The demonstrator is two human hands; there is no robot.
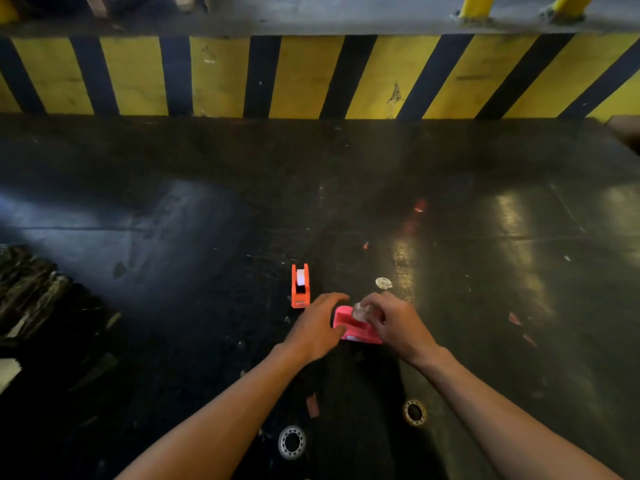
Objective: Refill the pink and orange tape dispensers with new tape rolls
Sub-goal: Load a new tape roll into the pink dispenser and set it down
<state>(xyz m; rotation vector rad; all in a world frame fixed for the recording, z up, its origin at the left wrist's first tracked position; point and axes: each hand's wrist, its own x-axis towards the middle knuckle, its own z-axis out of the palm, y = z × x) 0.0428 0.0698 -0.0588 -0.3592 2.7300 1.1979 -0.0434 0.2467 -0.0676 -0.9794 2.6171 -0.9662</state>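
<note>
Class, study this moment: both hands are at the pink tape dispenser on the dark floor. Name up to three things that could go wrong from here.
1. The right hand presses a clear tape roll into the pink plastic tape dispenser; the left hand only touches its end, so it may slide.
2. The dark floor is littered; sticky tape could pick up grit.
3. The orange plastic tape dispenser stands close and could be knocked.
</note>
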